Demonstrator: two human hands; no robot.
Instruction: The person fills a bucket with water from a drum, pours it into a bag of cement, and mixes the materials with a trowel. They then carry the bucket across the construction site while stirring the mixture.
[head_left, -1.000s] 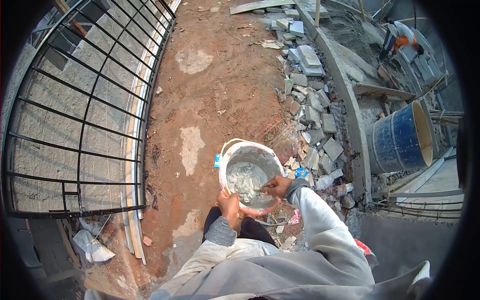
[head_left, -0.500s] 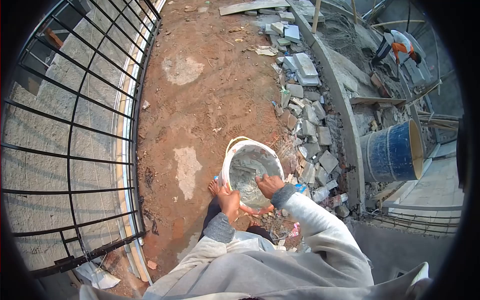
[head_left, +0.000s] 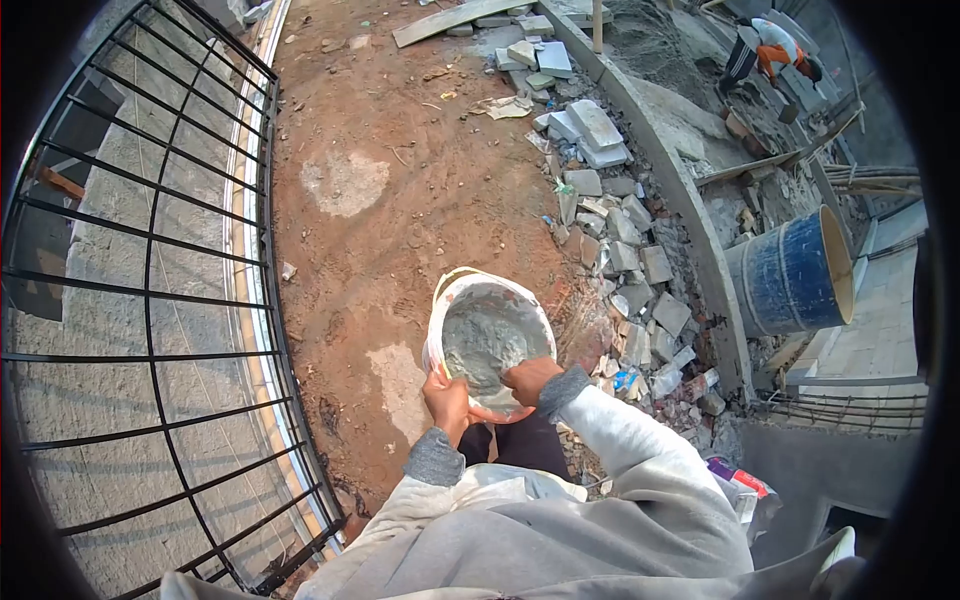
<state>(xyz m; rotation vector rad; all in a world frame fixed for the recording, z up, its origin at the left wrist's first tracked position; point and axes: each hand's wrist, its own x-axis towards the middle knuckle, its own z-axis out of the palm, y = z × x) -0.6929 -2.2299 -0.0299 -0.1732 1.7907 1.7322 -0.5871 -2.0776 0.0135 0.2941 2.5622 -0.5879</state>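
Note:
A white bucket [head_left: 436, 330] with wet grey mortar [head_left: 485, 340] inside is held tilted in front of my body. My left hand [head_left: 447, 402] is closed on its near left rim. Inside the right part of the bucket is my right hand [head_left: 531, 381], its fingers curled low at the mortar. What that hand grips, if anything, is hidden. The bucket's pale handle lies along the far rim.
A black metal grille [head_left: 150, 295] runs along the left. Broken blocks [head_left: 623, 228] line a low concrete wall [head_left: 690, 205] on the right. Beyond stand a blue drum [head_left: 785, 275] and a bending person [head_left: 780, 50] in orange and white.
The bucket and both hands have shifted slightly left in view. My right hand sits lower against the mortar. My foot no longer shows beside the bucket, and the surroundings have turned slightly.

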